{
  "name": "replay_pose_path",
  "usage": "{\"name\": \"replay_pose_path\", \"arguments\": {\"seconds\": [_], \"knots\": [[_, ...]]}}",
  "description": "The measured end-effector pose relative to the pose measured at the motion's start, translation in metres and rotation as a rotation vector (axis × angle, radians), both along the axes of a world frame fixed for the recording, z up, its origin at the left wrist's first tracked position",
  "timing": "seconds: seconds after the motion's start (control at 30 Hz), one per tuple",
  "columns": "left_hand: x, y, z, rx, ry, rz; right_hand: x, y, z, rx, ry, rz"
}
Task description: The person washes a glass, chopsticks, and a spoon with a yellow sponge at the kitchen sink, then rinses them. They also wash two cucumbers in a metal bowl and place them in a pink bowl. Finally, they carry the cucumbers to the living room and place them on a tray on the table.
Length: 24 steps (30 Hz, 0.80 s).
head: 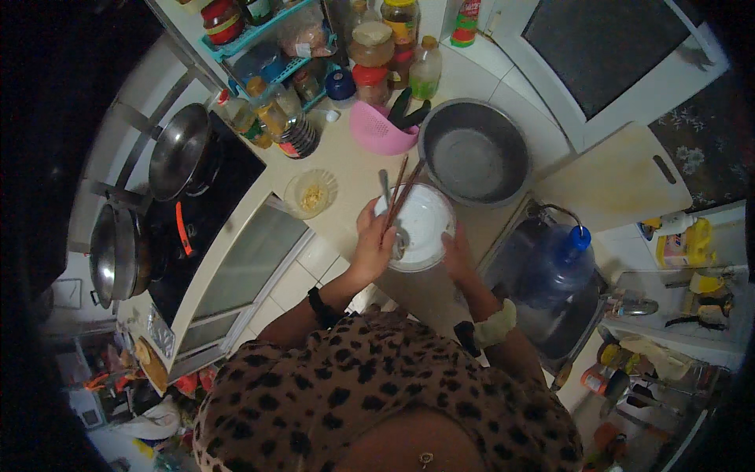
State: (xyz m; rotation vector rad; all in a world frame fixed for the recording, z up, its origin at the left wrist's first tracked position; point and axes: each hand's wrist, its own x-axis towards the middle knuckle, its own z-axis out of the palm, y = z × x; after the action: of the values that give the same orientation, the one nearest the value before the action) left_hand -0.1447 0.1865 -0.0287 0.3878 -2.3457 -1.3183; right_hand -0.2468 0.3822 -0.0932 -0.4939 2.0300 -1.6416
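Observation:
My left hand (374,245) grips a bundle of brown chopsticks (403,192) and a metal spoon (384,184), and also touches the left side of a white bowl (427,221). At the bowl's lower right rim is my right hand (458,253), its fingers closed on the edge. The bowl's inside faces up, with a few small specks on it. To the left, a clear glass bowl (321,179) with chopped yellowish bits (311,196) in it stands on the counter. A large grey basin (475,152) sits just beyond the white bowl, beside a pink colander (377,133).
Bottles and jars (371,44) line the back. A black hob (236,153) with metal pans (183,153) lies left. On the right are a sink (569,339), a large blue water jug (554,265) in it and a leaning cutting board (625,183).

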Motion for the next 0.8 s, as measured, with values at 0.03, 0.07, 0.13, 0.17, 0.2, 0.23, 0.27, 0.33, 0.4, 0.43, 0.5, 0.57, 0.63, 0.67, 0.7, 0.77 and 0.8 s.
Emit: {"name": "replay_pose_path", "arguments": {"seconds": [0.03,0.07,0.13,0.17,0.2,0.23,0.27,0.33,0.4,0.43,0.5,0.57,0.63,0.67,0.7,0.77,0.8], "knots": [[-0.009,0.005,0.007,0.017,0.043,-0.045,-0.009,0.006,0.015,-0.006,0.007,-0.03],[-0.023,0.009,0.012,0.073,0.038,-0.085,-0.017,0.012,0.03,-0.013,0.013,-0.059],[-0.057,0.018,0.017,0.132,0.072,-0.156,-0.045,0.016,0.063,-0.015,-0.092,-0.206],[-0.078,0.022,0.018,0.146,0.086,-0.189,-0.058,0.018,0.078,-0.017,-0.123,-0.241],[-0.1,0.022,0.018,0.15,0.108,-0.226,-0.071,0.025,0.093,0.007,-0.189,-0.312],[-0.121,0.021,0.018,0.189,0.118,-0.252,-0.083,0.026,0.103,-0.028,-0.219,-0.336],[-0.142,0.021,0.018,0.226,0.133,-0.285,-0.096,0.024,0.109,0.003,-0.241,-0.38],[-0.169,0.023,0.012,0.366,0.125,-0.28,-0.126,0.029,0.111,-0.056,-0.193,-0.361],[-0.182,0.021,0.0,0.432,0.148,-0.184,-0.155,0.035,0.099,0.034,-0.129,-0.381],[-0.185,0.019,-0.008,0.479,0.125,-0.136,-0.169,0.038,0.09,0.062,-0.083,-0.372],[-0.177,0.016,-0.029,0.419,-0.026,-0.002,-0.198,0.038,0.071,0.213,0.176,-0.381],[-0.17,0.007,-0.053,0.014,-0.14,0.17,-0.218,0.041,0.058,0.303,0.273,-0.396],[-0.172,0.002,-0.075,0.413,-0.127,0.064,-0.231,0.042,0.052,0.356,0.184,-0.449],[-0.174,0.0,-0.084,0.613,-0.183,0.019,-0.234,0.043,0.051,0.325,0.126,-0.438],[-0.177,-0.002,-0.09,0.659,-0.163,-0.038,-0.236,0.042,0.052,0.311,0.051,-0.45],[-0.18,-0.002,-0.097,0.766,-0.23,-0.172,-0.238,0.04,0.056,0.335,0.042,-0.428],[-0.182,-0.002,-0.097,0.733,-0.267,-0.164,-0.239,0.039,0.059,0.372,0.108,-0.392]]}}
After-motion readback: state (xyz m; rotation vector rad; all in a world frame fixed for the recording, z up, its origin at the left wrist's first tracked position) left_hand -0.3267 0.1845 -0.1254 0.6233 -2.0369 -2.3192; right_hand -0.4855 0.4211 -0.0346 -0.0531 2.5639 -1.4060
